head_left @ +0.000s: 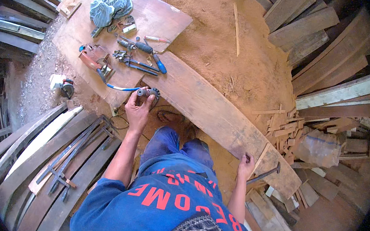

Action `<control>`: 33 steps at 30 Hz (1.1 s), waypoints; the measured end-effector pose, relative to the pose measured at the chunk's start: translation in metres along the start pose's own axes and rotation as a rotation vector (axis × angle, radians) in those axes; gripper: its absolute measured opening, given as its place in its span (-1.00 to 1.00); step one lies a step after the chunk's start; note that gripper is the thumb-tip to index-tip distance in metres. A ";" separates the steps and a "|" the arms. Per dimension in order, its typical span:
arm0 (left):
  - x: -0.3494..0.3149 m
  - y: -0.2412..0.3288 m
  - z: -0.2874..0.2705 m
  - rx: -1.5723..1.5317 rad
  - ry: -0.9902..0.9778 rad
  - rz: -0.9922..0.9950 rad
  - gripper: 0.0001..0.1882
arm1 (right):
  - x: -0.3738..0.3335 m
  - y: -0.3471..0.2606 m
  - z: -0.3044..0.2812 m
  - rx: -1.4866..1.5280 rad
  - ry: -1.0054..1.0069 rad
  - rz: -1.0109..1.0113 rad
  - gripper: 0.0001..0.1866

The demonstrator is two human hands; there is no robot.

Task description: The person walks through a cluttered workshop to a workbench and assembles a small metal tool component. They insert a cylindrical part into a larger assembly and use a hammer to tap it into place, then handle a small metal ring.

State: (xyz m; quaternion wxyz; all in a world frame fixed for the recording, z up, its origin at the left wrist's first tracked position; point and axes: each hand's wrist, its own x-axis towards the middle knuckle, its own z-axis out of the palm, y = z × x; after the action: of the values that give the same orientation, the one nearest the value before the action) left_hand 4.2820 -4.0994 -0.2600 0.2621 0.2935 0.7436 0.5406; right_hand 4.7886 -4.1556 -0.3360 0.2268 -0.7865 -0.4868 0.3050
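Hold the toothed metal part [148, 93] steady in the left hand's [137, 110] grip, left on the plank [215, 104] — the right hand [246, 167], rightward, seems curled, its hold unclear.

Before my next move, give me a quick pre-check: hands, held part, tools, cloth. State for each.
1. Left hand has the dark cylindrical part with toothed rim: ok, fingers close around it.
2. Right hand free: cannot tell; its fingers are bunched at the edge of the long plank, and what they may hold is unclear.
3. Red-handled screwdriver in sight: ok, lying on the broad board.
4. Striped cloth apart from the held part: ok, bundled near the board's far edge.
5. Tools spread out separately: not ok; the blue-handled tool lies crowded among other tools.
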 end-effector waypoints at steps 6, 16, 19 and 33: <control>0.003 0.001 0.001 0.009 0.078 0.029 -0.67 | 0.003 0.034 -0.024 0.048 0.023 0.052 -0.75; 0.041 -0.015 -0.055 -0.018 0.250 -0.060 -0.67 | 0.075 -0.106 0.079 -0.051 -0.156 -0.265 -0.80; 0.061 -0.030 -0.069 0.019 0.251 -0.011 -0.64 | 0.096 -0.199 0.157 -0.005 -0.283 -0.418 -0.80; 0.143 -0.064 -0.111 0.144 0.161 0.096 -0.62 | 0.079 -0.632 0.555 -0.226 -0.531 -1.477 -0.81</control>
State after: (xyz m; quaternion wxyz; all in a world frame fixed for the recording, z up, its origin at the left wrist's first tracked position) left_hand 4.0948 -4.0843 -0.3010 0.1534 0.3024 0.7843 0.5195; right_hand 4.0299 -3.7837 -0.3378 0.1654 -0.1792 -0.9486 0.2016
